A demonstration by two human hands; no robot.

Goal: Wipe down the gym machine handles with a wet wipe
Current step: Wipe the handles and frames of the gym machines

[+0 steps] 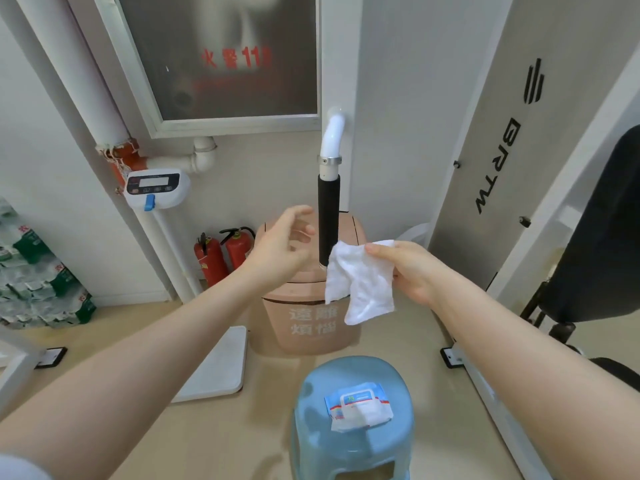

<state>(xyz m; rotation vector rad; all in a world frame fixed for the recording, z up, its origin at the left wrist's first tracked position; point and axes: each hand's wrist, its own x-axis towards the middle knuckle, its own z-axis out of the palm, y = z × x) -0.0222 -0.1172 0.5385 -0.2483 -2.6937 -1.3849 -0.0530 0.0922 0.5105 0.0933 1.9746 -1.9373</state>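
Observation:
A gym machine handle with a black foam grip [328, 220] on a white bent tube [332, 136] points toward me at the centre. My right hand [405, 268] pinches a crumpled white wet wipe [360, 282], which hangs just right of the grip's near end and touches it. My left hand [284, 244] hovers just left of the grip, fingers relaxed and spread, holding nothing. A pack of wet wipes [358, 407] lies on a blue plastic stool [349, 445] below.
A pink lidded bin [304, 327] stands under the handle. Two red fire extinguishers [225, 252] stand by the wall at left, with a white scale [218, 365] on the floor. The grey machine panel [502, 133] and a black padded seat [599, 237] are at right.

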